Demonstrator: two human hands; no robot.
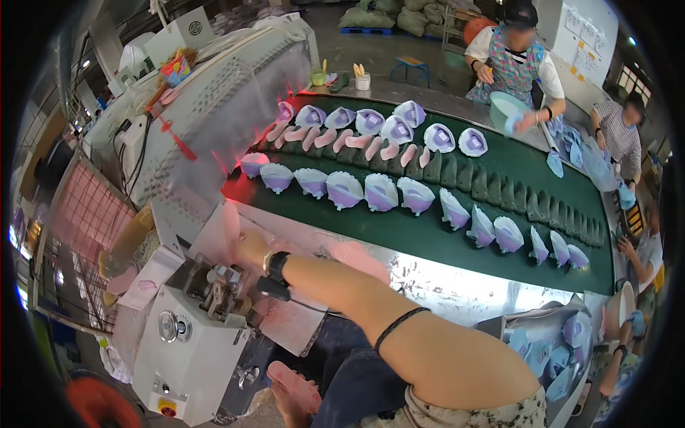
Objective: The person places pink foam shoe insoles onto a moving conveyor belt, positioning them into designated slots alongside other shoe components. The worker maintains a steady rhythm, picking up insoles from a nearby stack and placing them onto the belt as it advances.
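Note:
My right arm reaches across to the left. The right hand point(250, 248), below a black wristwatch point(276, 267), has its fingers closed at the lower end of an upright pink insole point(230, 222). Low in the view, my left hand point(285, 408) grips another pink insole point(294, 385), with its sole shape facing up. More pink insoles point(360, 258) lie on the metal ledge behind my forearm. Directly below the right hand is the metal head point(217, 289) of a white machine point(189, 349) with a round dial.
A green conveyor belt point(399, 225) carries rows of light-blue and purple shoe uppers point(344, 191), pink insoles and dark soles point(492, 189). A perforated machine housing point(228, 89) stands at its left end. Across the belt, a person point(510, 60) holds a pale-green bowl point(506, 107). A bin of uppers point(546, 357) is at right.

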